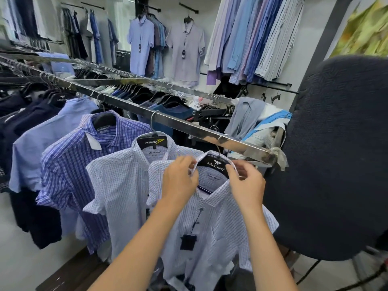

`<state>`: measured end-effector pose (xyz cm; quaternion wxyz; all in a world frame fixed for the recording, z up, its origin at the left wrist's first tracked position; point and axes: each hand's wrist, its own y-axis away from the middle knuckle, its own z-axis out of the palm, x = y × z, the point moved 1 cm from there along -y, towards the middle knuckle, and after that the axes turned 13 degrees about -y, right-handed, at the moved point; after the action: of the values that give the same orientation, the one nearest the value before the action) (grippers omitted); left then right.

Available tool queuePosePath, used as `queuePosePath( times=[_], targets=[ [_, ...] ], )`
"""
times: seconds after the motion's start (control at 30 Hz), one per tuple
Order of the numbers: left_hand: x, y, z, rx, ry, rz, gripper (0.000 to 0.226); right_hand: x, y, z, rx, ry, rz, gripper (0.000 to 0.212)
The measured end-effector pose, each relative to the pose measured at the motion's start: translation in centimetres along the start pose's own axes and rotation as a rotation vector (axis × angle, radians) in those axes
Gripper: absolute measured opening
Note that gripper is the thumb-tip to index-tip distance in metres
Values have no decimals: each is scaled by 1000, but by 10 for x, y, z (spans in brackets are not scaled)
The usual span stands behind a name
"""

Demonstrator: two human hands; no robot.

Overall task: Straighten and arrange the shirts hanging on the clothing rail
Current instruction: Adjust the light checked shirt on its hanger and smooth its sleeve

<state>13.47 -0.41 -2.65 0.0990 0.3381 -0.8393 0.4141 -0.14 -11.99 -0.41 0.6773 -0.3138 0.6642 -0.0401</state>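
Pinching each side of the collar [212,156], your left hand [181,179] and right hand [246,183] hold the checked shirt [220,223] square on its hanger [216,165], probably to centre it at the rail [168,120] end.

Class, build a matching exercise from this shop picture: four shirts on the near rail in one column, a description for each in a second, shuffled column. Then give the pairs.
Things:
1. Nearest shirt
2. Second shirt
3. Third shirt
4. Fourth shirt

Descriptions:
A. plain light blue
B. bold blue-and-white check
C. collar held by both hands, ARISTINO hanger
D. pale fine check, KWIN hanger

Pairs: 1-C, 2-D, 3-B, 4-A
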Motion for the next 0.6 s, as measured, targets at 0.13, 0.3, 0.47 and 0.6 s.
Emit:
queuePosePath(
  times=[0.13, 0.3, 0.47, 0.6],
  targets=[
    [-2, -15, -12, -166, -11, -79, 10, -1, -2, -5, 31, 55, -18, 9],
    [10, -35, -33, -357, -204, 8, 16, -3, -12, -9, 62, 68, 28, 6],
    [28, -37, -29, -238, -202, 148, 33, -2, -11, -3, 61, 124, 13, 12],
    [20, -35, -26, -150, -181, 111, 24, -2, -5, -9, 106, 188, 1, 12]
  ],
)
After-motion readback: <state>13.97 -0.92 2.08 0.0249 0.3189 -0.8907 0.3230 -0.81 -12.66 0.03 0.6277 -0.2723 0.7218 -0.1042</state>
